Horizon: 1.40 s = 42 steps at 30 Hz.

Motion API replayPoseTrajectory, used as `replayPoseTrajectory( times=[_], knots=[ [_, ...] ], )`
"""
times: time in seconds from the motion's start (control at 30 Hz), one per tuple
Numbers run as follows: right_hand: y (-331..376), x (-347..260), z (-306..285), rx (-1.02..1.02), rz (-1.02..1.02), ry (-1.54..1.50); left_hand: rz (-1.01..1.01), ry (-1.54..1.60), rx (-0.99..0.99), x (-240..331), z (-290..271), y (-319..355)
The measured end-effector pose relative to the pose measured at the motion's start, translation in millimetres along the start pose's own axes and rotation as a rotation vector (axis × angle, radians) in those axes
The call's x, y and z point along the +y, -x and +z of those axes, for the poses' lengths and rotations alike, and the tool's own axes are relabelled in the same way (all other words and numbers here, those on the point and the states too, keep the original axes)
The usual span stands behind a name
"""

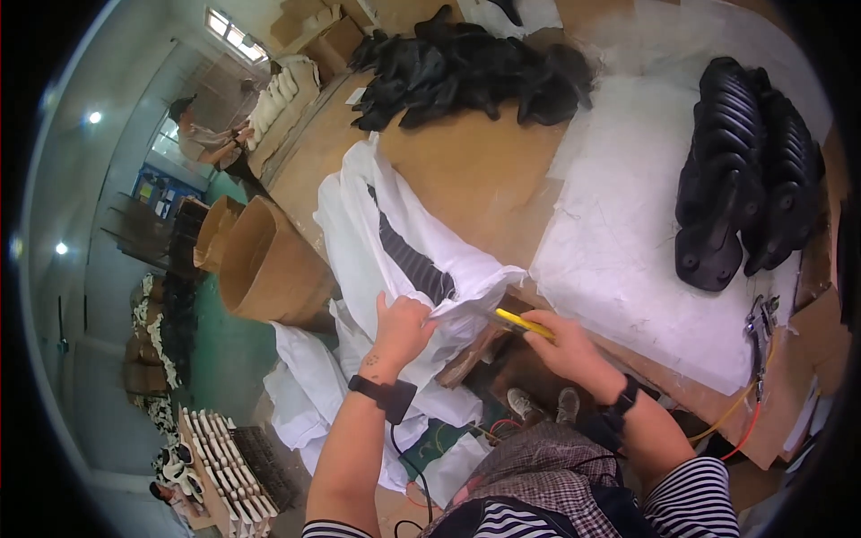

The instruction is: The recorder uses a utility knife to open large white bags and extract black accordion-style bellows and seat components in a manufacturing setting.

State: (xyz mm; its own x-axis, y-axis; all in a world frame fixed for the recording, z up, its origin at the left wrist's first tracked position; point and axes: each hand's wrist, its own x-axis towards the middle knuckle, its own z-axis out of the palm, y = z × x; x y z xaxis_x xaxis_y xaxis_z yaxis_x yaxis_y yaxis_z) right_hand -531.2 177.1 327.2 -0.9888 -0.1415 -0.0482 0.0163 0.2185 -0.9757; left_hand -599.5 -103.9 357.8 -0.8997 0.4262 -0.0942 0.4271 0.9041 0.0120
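A long white sack (348, 224) lies at the edge of the work table, slit along its length. Through the slit show stacked black ribbed pieces (411, 258). My left hand (401, 334) is closed on the sack's near edge, thumb pointing up. In my right hand (567, 351) is a yellow utility knife (525, 324), its tip close to the sack's near right corner. Whether the blade touches the cloth I cannot tell.
Two stacks of black molded parts (720, 170) stand on white sheeting at the right. More black parts (475, 76) are heaped at the back. Cardboard drums (269, 260) stand on the left. Air hoses (760, 350) hang at the right edge. A co-worker (211, 143) stands far left.
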Motion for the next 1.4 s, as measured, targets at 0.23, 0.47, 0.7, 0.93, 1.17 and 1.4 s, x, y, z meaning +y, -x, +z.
replayPoseTrajectory(
  times=[0.23,0.47,0.7,0.93,1.17,1.4],
  knots=[
    [-19.3,-2.0,16.0,0.057,-0.143,-0.02,0.003,0.045,0.134,13.4,0.8,-2.8],
    [21.5,30.3,55.1,-0.105,-0.018,0.006,0.044,0.015,0.09,-8.6,-11.3,20.3],
    [-2.6,22.9,84.0,-0.011,-0.149,0.086,0.125,0.072,0.112,2.5,-24.0,0.2],
    [18.0,10.5,86.4,-0.052,-0.101,0.106,0.07,0.142,0.218,-7.6,-13.6,23.3],
    [73.5,60.4,86.0,-0.333,0.112,0.234,-0.077,0.215,0.272,-47.7,-36.3,37.6],
    [46.8,11.7,66.5,-0.058,-0.049,-0.07,-0.034,0.116,0.201,-38.2,-37.5,50.1]
  ],
)
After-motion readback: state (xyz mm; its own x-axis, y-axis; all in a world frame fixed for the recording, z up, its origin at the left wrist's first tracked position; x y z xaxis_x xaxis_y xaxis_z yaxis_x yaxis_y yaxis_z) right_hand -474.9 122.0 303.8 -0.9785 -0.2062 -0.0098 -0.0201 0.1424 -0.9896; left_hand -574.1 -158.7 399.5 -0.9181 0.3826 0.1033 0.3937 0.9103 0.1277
